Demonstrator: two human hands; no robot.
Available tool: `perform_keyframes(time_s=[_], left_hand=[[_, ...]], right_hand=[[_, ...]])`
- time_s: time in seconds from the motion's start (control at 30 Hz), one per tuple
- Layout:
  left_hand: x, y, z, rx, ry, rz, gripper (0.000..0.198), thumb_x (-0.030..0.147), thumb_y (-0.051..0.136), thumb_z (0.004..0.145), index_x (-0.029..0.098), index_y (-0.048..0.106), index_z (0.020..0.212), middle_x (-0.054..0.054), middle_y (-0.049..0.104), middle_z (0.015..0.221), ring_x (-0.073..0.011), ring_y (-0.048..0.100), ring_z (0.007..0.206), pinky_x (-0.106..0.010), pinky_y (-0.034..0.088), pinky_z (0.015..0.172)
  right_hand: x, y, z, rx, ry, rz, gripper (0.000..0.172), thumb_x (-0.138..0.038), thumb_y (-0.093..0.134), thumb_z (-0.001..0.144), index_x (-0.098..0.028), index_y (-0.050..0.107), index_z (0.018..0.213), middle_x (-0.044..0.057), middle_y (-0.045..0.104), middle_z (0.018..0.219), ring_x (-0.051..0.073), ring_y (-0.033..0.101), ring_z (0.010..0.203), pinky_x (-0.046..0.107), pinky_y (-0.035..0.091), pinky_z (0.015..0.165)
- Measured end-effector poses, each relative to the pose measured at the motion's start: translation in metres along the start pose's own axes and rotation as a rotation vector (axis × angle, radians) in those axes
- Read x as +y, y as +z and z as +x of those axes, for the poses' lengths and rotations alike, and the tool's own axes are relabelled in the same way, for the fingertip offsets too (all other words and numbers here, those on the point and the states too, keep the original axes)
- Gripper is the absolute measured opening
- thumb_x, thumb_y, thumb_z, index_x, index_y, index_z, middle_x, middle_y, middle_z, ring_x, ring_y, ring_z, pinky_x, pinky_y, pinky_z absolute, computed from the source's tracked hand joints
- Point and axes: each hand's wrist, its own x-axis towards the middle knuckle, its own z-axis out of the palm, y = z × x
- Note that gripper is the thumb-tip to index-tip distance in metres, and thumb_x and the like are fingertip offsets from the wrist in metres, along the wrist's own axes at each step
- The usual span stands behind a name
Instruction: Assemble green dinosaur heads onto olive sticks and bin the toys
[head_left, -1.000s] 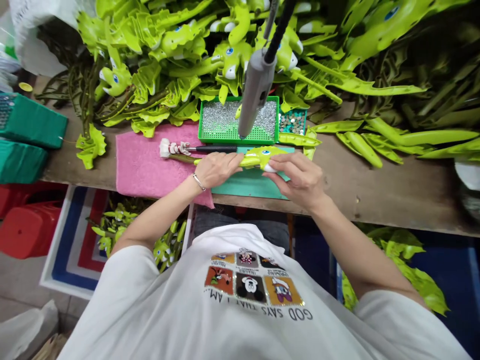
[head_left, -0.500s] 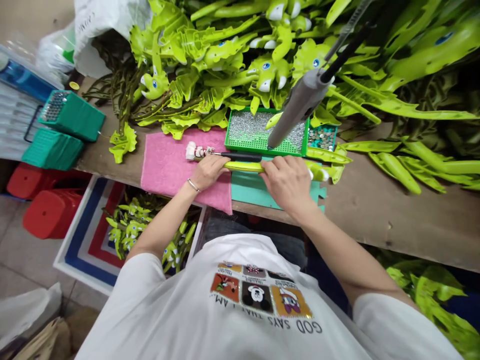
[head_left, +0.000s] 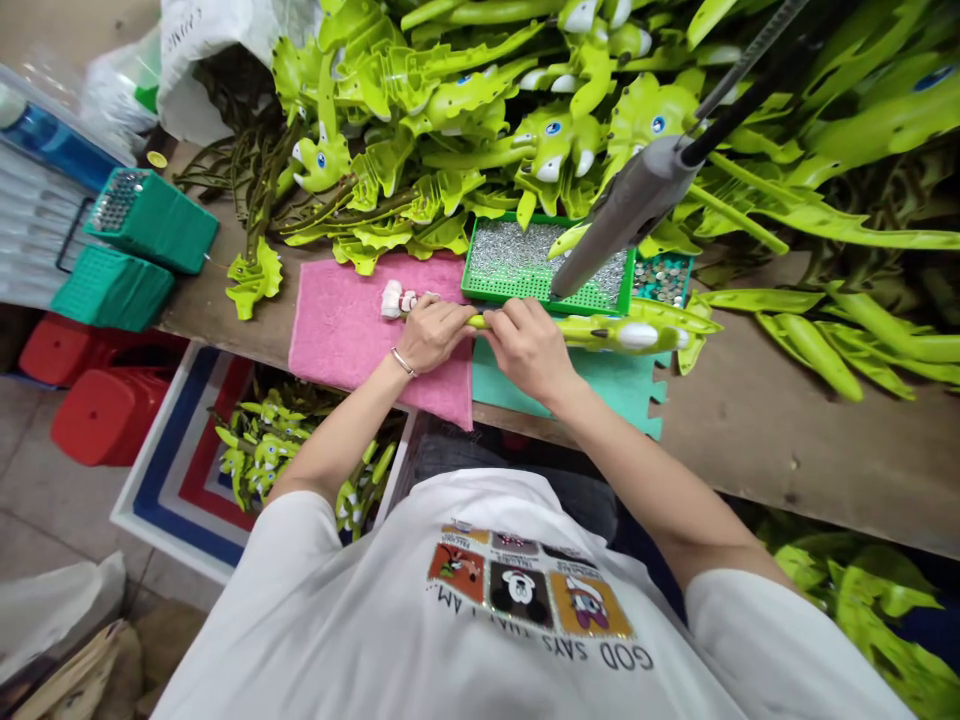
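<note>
A long lime-green plastic toy dinosaur part point(head_left: 637, 335) with white patches lies crosswise over the pink cloth point(head_left: 352, 330) and the teal foam mat point(head_left: 600, 385). My left hand point(head_left: 435, 335) is closed around its narrow left stretch. Close beside it, my right hand point(head_left: 531, 350) grips the same part, thumb and fingers bent over it. A whitish jointed end piece point(head_left: 394, 299) pokes out left of my left hand. The fingers hide the stretch under them. Just beyond my hands hangs a grey electric screwdriver point(head_left: 622, 220), its tip over the green screw tray point(head_left: 480, 290).
A heap of green dinosaur parts point(head_left: 457, 110) covers the back of the bench. Small discs fill a teal tray point(head_left: 661, 275) on the right. Teal baskets point(head_left: 161, 225) stand at the left, above red stools point(head_left: 105, 410). A white-rimmed box point(head_left: 142, 500) with more parts sits below the bench.
My right hand has slid left along the toy part, close to my left hand, uncovering more of its right end. The whole view has shifted slightly.
</note>
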Motion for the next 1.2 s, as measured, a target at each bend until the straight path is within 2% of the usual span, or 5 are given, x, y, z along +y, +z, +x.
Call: perform_keyframes(time_s=[0.33,0.63,0.77,0.9,1.2], left_hand=[[0.010,-0.010,-0.038,-0.063,0.054,-0.074,0.048,0.056,0.045,0.099,0.019,0.069,0.117,-0.014,0.076,0.104,-0.0264,0.067,0.098,-0.044,0.043,0.091],[0.106,0.006,-0.021,-0.128,-0.017,-0.050,0.080,0.061,0.052,0.091,0.012,0.039,0.153,-0.023,0.045,0.154,-0.0367,0.040,0.143,-0.055,0.015,0.120],[0.144,0.024,0.006,-0.197,-0.030,-0.053,0.106,0.079,0.056,0.081,0.011,0.030,0.158,-0.025,0.042,0.155,-0.0385,0.041,0.140,-0.055,0.013,0.120],[0.152,0.031,0.020,-0.302,-0.037,0.017,0.100,0.081,0.058,0.078,0.024,0.036,0.157,-0.022,0.044,0.153,-0.0375,0.051,0.125,-0.051,0.028,0.108],[0.151,0.035,0.018,-0.338,-0.049,0.095,0.099,0.088,0.047,0.077,0.028,0.040,0.155,-0.020,0.053,0.141,-0.0350,0.054,0.110,-0.045,0.034,0.095]], right_hand=[[-0.033,-0.007,-0.052,-0.040,0.052,0.230,0.035,-0.015,0.036,0.100,-0.023,0.068,0.110,0.010,0.070,0.105,0.022,0.060,0.094,0.037,0.052,0.086],[0.060,-0.094,-0.130,0.209,0.608,0.291,0.032,-0.022,0.062,0.081,-0.023,0.066,0.113,0.009,0.072,0.114,0.026,0.067,0.106,0.043,0.055,0.093],[0.020,-0.102,-0.154,0.221,0.768,0.285,0.016,-0.019,0.058,0.081,-0.022,0.067,0.094,0.005,0.075,0.090,0.020,0.069,0.077,0.034,0.057,0.073],[-0.028,-0.094,-0.165,0.038,0.913,0.475,0.019,-0.017,0.053,0.080,-0.023,0.059,0.097,0.010,0.077,0.112,0.016,0.070,0.063,0.028,0.052,0.053],[-0.038,-0.069,-0.175,0.237,1.289,1.026,0.020,-0.028,0.060,0.078,-0.025,0.042,0.086,0.011,0.073,0.125,0.015,0.073,0.065,0.030,0.058,0.066]])
